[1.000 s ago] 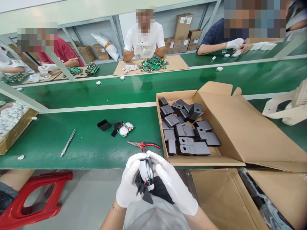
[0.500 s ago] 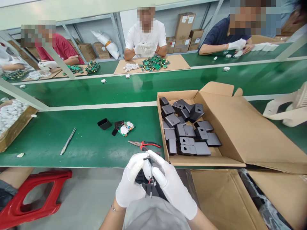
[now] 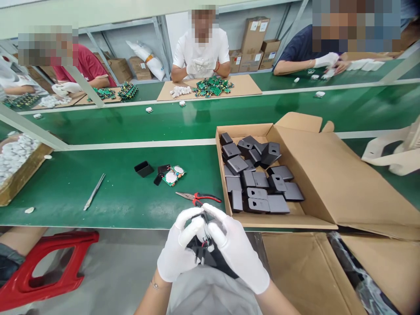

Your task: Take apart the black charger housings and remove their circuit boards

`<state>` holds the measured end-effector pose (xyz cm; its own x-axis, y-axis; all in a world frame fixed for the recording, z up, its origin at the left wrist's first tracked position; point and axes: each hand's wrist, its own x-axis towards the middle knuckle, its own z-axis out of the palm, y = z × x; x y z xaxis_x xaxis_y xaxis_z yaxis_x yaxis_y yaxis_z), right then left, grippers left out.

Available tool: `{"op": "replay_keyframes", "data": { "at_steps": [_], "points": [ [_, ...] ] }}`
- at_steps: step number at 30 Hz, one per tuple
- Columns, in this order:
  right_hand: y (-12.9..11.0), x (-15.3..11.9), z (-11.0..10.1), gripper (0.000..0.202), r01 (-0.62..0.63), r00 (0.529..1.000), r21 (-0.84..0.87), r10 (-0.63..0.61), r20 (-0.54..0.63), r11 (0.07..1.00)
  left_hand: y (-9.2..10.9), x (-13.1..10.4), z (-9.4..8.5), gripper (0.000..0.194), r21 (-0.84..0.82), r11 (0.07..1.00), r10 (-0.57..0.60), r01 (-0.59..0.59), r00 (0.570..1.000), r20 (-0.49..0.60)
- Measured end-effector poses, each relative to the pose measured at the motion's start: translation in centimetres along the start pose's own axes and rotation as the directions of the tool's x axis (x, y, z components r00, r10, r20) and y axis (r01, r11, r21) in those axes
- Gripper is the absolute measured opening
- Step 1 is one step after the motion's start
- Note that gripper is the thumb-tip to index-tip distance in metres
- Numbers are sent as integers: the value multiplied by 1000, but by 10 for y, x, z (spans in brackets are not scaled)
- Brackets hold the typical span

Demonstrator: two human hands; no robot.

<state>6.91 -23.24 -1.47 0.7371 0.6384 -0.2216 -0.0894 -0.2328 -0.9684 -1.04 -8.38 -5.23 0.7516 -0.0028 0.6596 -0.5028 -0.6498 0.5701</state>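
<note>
My left hand point(image 3: 177, 251), in a white glove, is closed around one side of a partly assembled plug adapter point(image 3: 199, 252). My right hand point(image 3: 241, 251), gloved too, grips the other side, and the fingertips of both meet over its top. Two metal prongs stick out toward me from its black end. A pale part and a bit of red wire show between the fingers; the rest is covered. Just beyond my hands lie red-and-black pliers point(image 3: 197, 197). Farther off are a green circuit board point(image 3: 172, 176) with white pads and an open black case point(image 3: 143, 169).
To the right, an open carton point(image 3: 315, 218) holds several black cases point(image 3: 259, 179). Tweezers point(image 3: 94, 191) lie on the left of the green bench, near a box of white pieces point(image 3: 19, 153). A red stool point(image 3: 65, 280) stands below. Co-workers sit across the belt point(image 3: 124, 127).
The adapter has tilted a little in my hands, its prongs turning slightly left, and my left fingers have shifted over it. Small white pieces on the belt have moved right.
</note>
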Motion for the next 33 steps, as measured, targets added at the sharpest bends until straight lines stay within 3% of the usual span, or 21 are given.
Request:
{"op": "replay_keyframes", "data": {
  "at_steps": [4,10,13,15,16,17,18,20,21,24,28,33],
  "points": [
    [7,4,-4,53,117,990,216,-131,50,969,1,3,0,89,47,998,-37,37,999,3],
    [15,11,0,54,46,996,278,-66,64,960,1,5,2,97,60,996,63,-62,998,-3],
    [16,13,1,53,57,996,268,-72,49,962,3,8,1,86,79,995,61,-62,998,8],
    [17,14,-1,56,34,996,296,-56,67,955,6,12,-1,68,-61,995,-88,85,994,-60],
    [18,14,-3,60,14,995,341,-47,87,940,8,16,-2,57,-235,946,-257,224,958,-123],
    [19,14,-5,64,3,994,398,-47,100,917,10,21,-2,47,-438,829,-452,348,878,-159],
    [20,15,-7,66,8,993,455,-59,98,891,11,27,-3,39,-627,659,-630,417,761,-157],
    [23,15,-11,65,45,994,530,-92,62,847,12,43,-5,33,-853,332,-840,403,538,-73],
    [23,15,-13,63,68,994,538,-101,33,840,11,51,-5,34,-897,236,-878,374,478,-32],
    [23,13,-14,55,83,996,519,-85,-19,851,11,78,-7,33,-955,-1,-923,297,367,115],
    [21,10,-11,52,76,997,507,-68,-33,858,17,100,-6,37,-954,-293,-923,61,240,299],
    [21,8,-10,50,85,996,506,-79,-34,858,24,101,-2,31,-952,-304,-930,-15,222,294]
  ]
}}
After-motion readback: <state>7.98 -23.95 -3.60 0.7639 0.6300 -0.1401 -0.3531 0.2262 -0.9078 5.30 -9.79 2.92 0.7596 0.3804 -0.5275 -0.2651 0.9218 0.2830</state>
